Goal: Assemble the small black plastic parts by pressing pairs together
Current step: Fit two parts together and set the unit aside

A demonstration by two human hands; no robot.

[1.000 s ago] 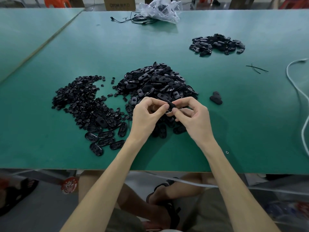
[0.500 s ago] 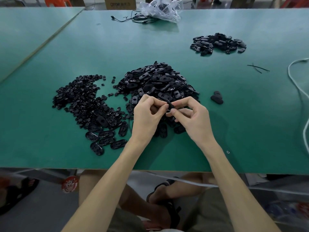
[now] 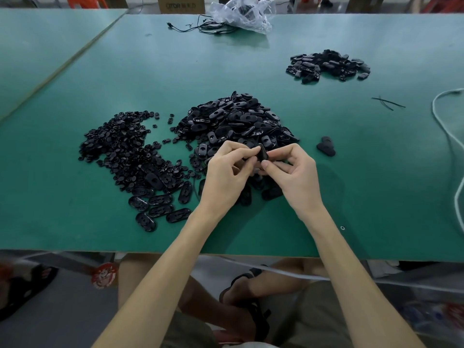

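Note:
My left hand (image 3: 227,173) and my right hand (image 3: 295,173) meet above the green table (image 3: 351,172), both pinching one small black plastic part (image 3: 262,152) between thumbs and fingertips. Just behind them lies a big heap of black oval shells (image 3: 233,121). To the left spreads a pile of smaller black pieces (image 3: 120,144), with several oval shells laid flat at its near edge (image 3: 155,209). Two joined parts (image 3: 326,146) lie right of my hands. A smaller heap of black parts (image 3: 327,65) sits at the far right.
A white cable (image 3: 449,136) curls along the right edge. Thin black strips (image 3: 388,102) lie near it. A clear plastic bag (image 3: 244,12) and black wires (image 3: 200,27) sit at the far edge. The table's front edge runs just below my wrists.
Both hands stay together over the near side of the heap. The fingers have shifted slightly, and the black part between them has turned a little more upright.

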